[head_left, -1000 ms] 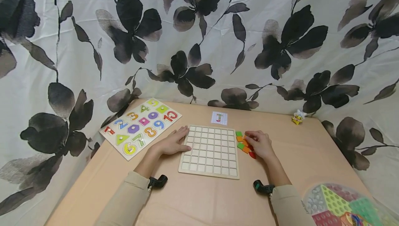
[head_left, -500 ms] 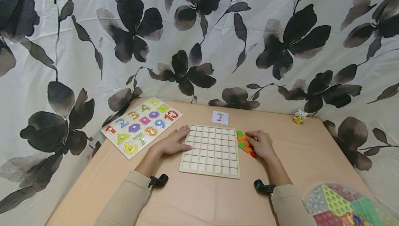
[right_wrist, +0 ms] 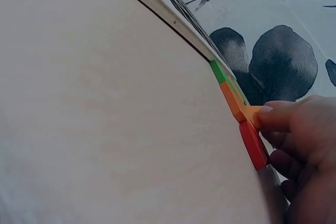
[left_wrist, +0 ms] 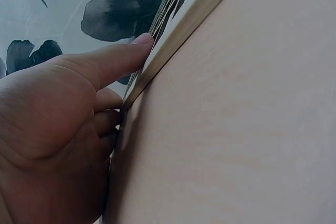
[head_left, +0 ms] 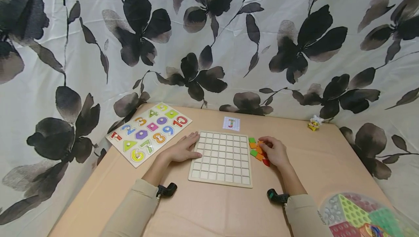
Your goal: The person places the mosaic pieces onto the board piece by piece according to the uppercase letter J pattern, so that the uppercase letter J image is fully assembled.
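A square wooden grid board of pale cells lies on the table. My left hand rests at its left edge, fingers stretched out; the left wrist view shows the thumb on the board's rim. To the right of the board lies a cluster of small tiles: green tiles, orange tiles and a red piece. Over the cluster, my right hand pinches an orange tile, close beside the red piece; its curled fingers hide part of the cluster.
A number-and-shape puzzle board lies at the left. Behind the grid board is a small gridded card with a J-like figure. A toy figure stands at the back right; a clear container of colourful pieces is at the front right.
My right hand's fingers have shifted slightly at the orange tile among the cluster. My left hand stays at the board's edge.
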A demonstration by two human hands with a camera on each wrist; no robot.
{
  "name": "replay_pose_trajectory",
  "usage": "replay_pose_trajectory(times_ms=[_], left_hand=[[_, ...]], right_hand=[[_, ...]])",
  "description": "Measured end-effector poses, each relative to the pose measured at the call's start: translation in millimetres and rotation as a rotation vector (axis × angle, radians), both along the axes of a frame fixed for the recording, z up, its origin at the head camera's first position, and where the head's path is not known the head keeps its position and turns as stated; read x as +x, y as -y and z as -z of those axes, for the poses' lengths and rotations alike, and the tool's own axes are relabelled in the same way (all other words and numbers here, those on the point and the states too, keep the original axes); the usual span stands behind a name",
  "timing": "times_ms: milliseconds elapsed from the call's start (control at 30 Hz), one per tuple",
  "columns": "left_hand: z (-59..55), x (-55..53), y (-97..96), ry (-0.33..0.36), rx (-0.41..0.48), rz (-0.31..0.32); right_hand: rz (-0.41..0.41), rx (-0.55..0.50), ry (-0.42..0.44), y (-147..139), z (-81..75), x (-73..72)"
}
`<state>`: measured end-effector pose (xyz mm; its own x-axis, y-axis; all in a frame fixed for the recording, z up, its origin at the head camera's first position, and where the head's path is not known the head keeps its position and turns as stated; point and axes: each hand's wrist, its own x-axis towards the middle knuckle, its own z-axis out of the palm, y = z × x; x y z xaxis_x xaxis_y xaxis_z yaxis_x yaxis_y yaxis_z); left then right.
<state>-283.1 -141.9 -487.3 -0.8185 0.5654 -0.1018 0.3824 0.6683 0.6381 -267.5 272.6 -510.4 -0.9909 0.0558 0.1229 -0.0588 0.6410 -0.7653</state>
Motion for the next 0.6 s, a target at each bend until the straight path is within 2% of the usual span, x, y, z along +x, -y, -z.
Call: replay_pose_trajectory(times_ms=[367,500,600], left_hand=[[0.4,-2.6,-1.1,0.001,-0.030,-0.009],[-1.6,0.4,-0.6,0.007,-0.022,-0.014],[-2.6,2.3,-1.2,0.003,-0.009,-0.012]], right_hand=[[0.045,-0.216,-0.063,5.8,-15.0,1.6],[0.055,-0.320,-0.038,14.9,-23.8,4.0],[0.027,-0.423,-0.009,23.5,-30.8,4.9]])
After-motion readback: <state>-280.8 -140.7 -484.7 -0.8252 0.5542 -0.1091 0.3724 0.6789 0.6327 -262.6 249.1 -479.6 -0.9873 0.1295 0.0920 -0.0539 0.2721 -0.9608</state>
